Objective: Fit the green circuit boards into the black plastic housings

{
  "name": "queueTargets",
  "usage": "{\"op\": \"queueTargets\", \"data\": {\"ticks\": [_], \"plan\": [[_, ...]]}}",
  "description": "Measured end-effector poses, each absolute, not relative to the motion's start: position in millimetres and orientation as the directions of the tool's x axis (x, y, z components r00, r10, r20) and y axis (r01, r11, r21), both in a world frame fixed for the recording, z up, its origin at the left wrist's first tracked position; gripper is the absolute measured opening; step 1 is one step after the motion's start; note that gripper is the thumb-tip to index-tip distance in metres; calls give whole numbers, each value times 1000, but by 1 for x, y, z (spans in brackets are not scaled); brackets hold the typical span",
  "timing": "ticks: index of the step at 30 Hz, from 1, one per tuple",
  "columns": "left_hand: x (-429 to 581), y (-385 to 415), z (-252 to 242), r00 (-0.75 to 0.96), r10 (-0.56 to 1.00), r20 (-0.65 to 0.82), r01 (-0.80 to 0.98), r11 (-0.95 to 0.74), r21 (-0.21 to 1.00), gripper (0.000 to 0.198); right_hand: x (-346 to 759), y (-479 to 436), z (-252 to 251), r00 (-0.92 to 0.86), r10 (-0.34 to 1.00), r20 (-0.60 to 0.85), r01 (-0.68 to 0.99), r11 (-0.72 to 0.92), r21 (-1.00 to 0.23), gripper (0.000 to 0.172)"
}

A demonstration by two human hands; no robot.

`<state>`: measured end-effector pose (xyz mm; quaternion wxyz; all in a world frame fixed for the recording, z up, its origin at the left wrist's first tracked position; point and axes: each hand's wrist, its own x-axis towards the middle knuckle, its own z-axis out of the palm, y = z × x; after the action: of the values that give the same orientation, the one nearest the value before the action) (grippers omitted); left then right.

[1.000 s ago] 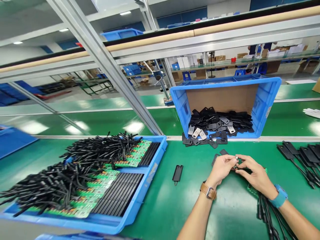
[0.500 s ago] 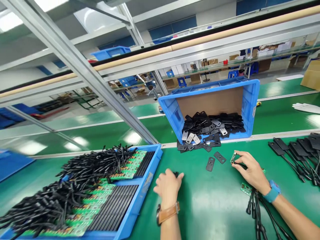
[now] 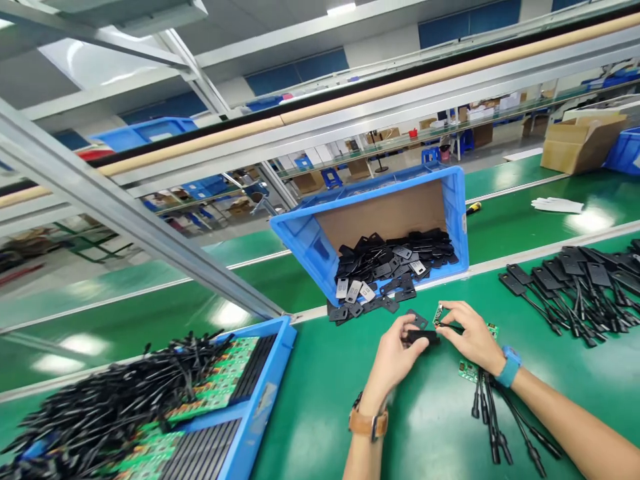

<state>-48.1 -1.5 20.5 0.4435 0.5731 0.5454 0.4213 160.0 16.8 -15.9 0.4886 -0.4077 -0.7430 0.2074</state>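
Note:
My left hand [image 3: 397,353] is closed on a black plastic casing [image 3: 423,337], held just above the green bench. Facing it, my right hand [image 3: 470,337] pinches a small circuit board [image 3: 439,313] with a black lead running back under the fingers. The board and the casing are close together; I cannot tell if they touch. Behind the left fingers a flat black cover plate [image 3: 417,319] lies on the bench, partly hidden. Under my right wrist are more green circuit boards [image 3: 469,371] with black cables [image 3: 495,420] trailing toward me.
A tipped blue bin [image 3: 465,227] holds black plates [image 3: 385,257], some spilling out at its lip. At left, a blue tray [image 3: 270,400] carries boards with cables. Cabled black casings [image 3: 575,280] lie at right. Beyond are a white glove [image 3: 557,205] and a yellow-handled tool [image 3: 473,208].
My left hand has moved right and up, bringing the black casing beside the circuit board in my right hand. The view has swung to the right.

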Motion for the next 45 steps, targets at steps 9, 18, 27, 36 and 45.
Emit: {"op": "queueTargets", "data": {"ticks": [9, 18, 27, 36, 45], "plan": [[-5, 19, -17, 22, 977, -212, -586, 185, 789, 39, 154, 10, -11, -209, 768, 605, 445, 625, -641, 4], [5, 9, -25, 14, 964, -264, -581, 223, 783, 33, 150, 2, -10, -479, 708, 519, 624, 691, -366, 9], [11, 4, -22, 3, 953, -302, -544, 255, 799, 38, 145, -4, -11, -511, 704, 493, 714, 667, -212, 14], [13, 3, -22, -21, 949, -316, -546, 254, 798, 43, 138, -10, -15, -488, 731, 477, 758, 626, -184, 11], [12, 3, -33, 5, 960, -281, -512, 244, 823, 42, 139, -9, -15, -503, 742, 443, 742, 634, -218, 17]]}}
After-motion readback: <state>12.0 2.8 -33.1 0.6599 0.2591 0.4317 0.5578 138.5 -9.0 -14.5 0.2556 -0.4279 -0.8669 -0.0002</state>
